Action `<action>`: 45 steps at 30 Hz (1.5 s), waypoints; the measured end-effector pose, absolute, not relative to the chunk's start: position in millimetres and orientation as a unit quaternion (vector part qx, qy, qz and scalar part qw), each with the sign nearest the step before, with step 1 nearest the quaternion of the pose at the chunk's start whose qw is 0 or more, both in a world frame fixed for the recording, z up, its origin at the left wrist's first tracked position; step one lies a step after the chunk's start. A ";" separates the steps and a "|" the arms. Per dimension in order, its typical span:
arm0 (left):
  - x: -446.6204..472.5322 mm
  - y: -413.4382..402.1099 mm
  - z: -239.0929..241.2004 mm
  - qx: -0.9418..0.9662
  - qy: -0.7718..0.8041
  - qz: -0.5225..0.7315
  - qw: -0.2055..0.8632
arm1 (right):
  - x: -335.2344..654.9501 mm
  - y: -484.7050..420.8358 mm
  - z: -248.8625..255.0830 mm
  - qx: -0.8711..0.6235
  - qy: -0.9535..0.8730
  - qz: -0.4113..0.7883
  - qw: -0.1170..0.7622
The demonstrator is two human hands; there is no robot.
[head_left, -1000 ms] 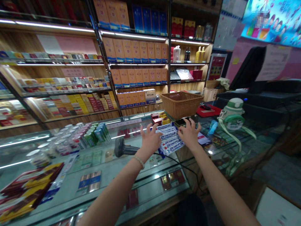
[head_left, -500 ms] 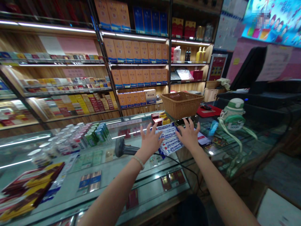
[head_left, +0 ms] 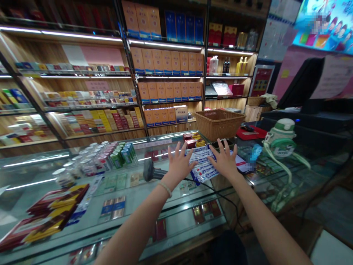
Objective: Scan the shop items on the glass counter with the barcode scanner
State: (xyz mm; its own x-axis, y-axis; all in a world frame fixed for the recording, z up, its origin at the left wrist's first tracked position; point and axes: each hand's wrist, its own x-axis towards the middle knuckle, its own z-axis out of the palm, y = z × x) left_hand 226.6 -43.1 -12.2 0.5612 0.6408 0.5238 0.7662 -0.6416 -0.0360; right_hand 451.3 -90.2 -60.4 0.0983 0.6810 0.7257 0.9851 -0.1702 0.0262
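Several blue-and-white packets [head_left: 202, 162] lie side by side on the glass counter [head_left: 132, 198]. My left hand [head_left: 179, 165] rests with spread fingers on their left edge. My right hand [head_left: 224, 160] lies flat with spread fingers on their right side. Neither hand grips anything. A beaded band sits on my left wrist. Small red and yellow boxes [head_left: 194, 139] stand just behind the packets.
A barcode scanner [head_left: 151, 171] with its cable lies left of my left hand. A wicker basket [head_left: 219, 123] stands behind the packets. A green-and-white bottle [head_left: 281, 138] with a strap is to the right. Small cans [head_left: 116, 156] and flat cartons [head_left: 49, 213] are on the left.
Both hands stay spread on the packets and have hardly moved. The camera has turned slightly left, so everything sits a little farther right in view.
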 end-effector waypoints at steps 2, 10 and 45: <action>218.7 -44.0 -7.7 -0.870 -0.405 -0.246 0.135 | 448.8 -90.3 -57.7 -0.694 -0.599 -0.316 0.244; 169.5 -50.3 11.4 -0.847 -0.435 -0.253 0.171 | 416.5 -87.0 -40.7 -0.666 -0.620 -0.328 0.253; -54.0 -96.7 27.0 -0.735 -0.580 -0.261 0.234 | 208.1 -73.2 -9.1 -0.550 -0.726 -0.268 0.315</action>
State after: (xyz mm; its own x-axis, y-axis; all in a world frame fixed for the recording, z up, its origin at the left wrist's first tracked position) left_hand -54.0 -96.7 27.0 0.1906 0.7304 0.6559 0.9751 -0.2178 -0.0408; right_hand 208.1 -73.2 -9.1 -0.1966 0.6289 0.7522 0.9668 0.2521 0.0420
